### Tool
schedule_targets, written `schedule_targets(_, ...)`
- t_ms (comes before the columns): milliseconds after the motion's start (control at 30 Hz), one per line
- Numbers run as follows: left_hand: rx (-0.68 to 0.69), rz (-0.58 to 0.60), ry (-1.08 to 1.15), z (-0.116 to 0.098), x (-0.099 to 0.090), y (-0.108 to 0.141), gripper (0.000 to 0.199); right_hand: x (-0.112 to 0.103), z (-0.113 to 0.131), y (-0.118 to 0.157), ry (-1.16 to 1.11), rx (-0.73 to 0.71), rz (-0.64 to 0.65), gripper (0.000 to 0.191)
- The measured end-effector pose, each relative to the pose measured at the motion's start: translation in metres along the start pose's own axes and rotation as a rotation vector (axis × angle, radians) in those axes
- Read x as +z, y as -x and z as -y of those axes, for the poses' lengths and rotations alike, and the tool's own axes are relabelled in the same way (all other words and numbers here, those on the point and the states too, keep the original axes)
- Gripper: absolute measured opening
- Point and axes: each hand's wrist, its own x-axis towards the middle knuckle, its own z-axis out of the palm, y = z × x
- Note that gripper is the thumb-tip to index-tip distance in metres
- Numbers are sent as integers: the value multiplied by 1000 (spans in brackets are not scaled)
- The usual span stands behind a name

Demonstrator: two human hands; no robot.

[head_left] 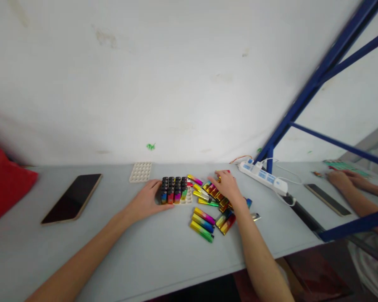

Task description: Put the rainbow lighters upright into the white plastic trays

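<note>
Several lighters (173, 189) with black tops stand upright in rows in a white holed tray (187, 198). Round their left side curls my left hand (148, 196), thumb along the front and fingers at the back. My right hand (225, 184) rests over a heap of shiny metallic lighters (209, 189), its fingers apart and partly hiding the heap. Nearer to me lie a row of loose rainbow-coloured lighters (202, 224) and a pair of others (226, 221). Whether anything is under my right fingertips is hidden.
A second white holed tray (140, 172) lies by the wall. At left are a dark phone (73, 197) and a red bag (6, 180). A power strip (264, 177) and a blue metal frame (302, 105) stand right. Beyond, another person's hands (343, 179) work on the table.
</note>
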Motion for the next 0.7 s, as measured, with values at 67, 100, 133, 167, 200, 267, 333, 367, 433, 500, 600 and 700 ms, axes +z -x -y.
schedule_targets(67, 8, -16, 5, 2, 2, -1, 81, 7, 9, 4, 67, 5, 26, 50)
schedule_targets(100, 7, -21, 6, 3, 3, -1, 81, 10, 13, 6, 94, 6, 34, 54)
schedule_targets(133, 1, -25, 5, 3, 3, -1, 81, 11, 17, 7, 112, 7, 42, 56)
schedule_targets(167, -4, -25, 4, 3, 4, -1, 81, 12, 20, 7, 115, 7, 51, 55)
schedule_targets(200, -8, -23, 3, 3, 4, -1, 80, 12, 23, 6, 103, 2, 61, 53)
schedule_targets(267, -11, -9, -1, 2, 2, -1, 80, 12, 25, 4, 46, -21, 71, 50)
schedule_targets(333, -12, 12, -7, 1, 0, 0, 81, 12, 24, 1, -46, -53, 54, 53)
schedule_targets(367, -14, 20, -10, 0, -1, 1, 81, 12, 23, 0, -108, -71, 39, 57)
schedule_targets(433, -19, 29, -16, -2, -2, 2, 81, 12, 21, -2, -256, -104, 7, 60)
schedule_targets(500, -24, 29, -19, -4, -3, 2, 79, 14, 20, -3, -400, -119, -30, 57)
schedule_targets(600, -29, 19, -24, -6, -2, 3, 79, 18, 21, -4, -587, -95, -99, 52)
schedule_targets(700, -36, 10, -15, -7, -1, 3, 79, 19, 26, -4, -828, -6, -110, 59)
